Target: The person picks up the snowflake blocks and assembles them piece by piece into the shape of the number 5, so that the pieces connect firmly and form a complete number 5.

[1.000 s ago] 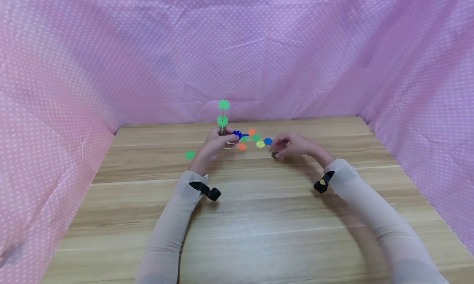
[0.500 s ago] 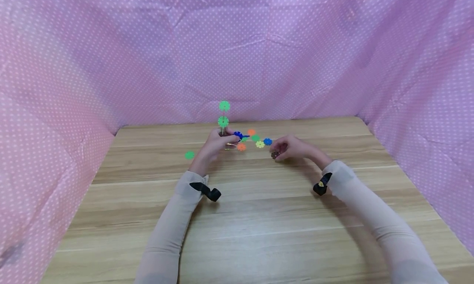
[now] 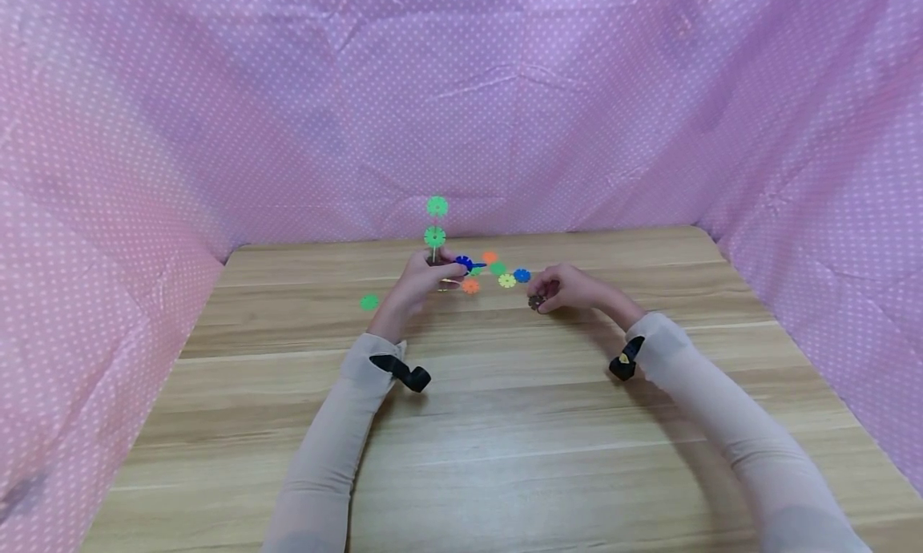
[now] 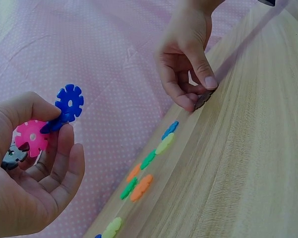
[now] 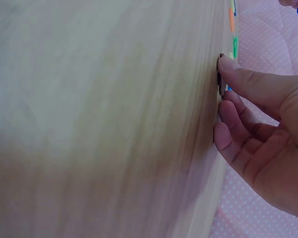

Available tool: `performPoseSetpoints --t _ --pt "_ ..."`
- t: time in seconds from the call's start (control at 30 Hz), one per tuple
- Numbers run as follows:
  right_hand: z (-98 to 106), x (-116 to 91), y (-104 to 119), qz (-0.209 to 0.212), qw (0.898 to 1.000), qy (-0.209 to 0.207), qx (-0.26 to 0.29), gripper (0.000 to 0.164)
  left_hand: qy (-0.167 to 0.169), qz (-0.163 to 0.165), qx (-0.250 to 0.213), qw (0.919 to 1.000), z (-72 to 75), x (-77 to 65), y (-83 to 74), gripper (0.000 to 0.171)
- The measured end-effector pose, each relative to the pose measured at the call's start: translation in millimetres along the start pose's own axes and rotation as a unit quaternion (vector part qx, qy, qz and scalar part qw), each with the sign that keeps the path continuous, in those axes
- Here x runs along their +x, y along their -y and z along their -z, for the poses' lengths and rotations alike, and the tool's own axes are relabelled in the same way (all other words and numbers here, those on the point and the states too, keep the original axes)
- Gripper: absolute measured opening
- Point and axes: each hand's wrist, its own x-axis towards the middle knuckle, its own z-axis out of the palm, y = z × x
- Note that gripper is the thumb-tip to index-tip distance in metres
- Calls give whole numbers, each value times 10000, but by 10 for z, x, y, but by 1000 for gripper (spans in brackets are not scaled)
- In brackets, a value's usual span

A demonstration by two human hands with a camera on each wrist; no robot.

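Note:
My left hand (image 3: 418,282) holds a joined chain of slotted plastic discs above the table. In the left wrist view, thumb and fingers pinch a blue disc (image 4: 70,102) that is linked to another blue one; a pink disc (image 4: 32,139) and a grey disc (image 4: 14,156) lie deeper in the hand. Two green discs (image 3: 435,237) rise upright above this hand in the head view. My right hand (image 3: 573,287) pinches a dark brown slotted disc (image 4: 203,100) between thumb and fingers, low at the tabletop. Its fingers partly cover the disc.
Loose discs lie between the hands: an orange one (image 3: 470,286), a yellow one (image 3: 507,280), a blue one (image 3: 522,275) and several others. A single green disc (image 3: 369,302) lies left of the left forearm. A pink dotted cloth (image 3: 461,96) hangs behind the wooden table (image 3: 476,425).
My right fingers have closed in on the brown disc and tilted it slightly, with the hand a little lower. The left hand and its chain have barely shifted.

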Motion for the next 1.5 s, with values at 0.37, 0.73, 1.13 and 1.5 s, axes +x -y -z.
performPoseSetpoints --t 0.37,0.73,1.13,1.5 --pt "-4 -2 3 20 10000 21 65 26 100 -92 9 9999 1 8 13 19" --pt "-73 41 -2 -67 9973 -245 684 19 -7 16 58 10000 -1 7 8 20" --pt "-84 189 299 -251 9703 -976 2198 29 1 15 -470 9989 29 -14 9 15" --pt "-147 387 616 10 9284 -1798 3251 29 -118 80 -501 9986 73 -33 -15 21"
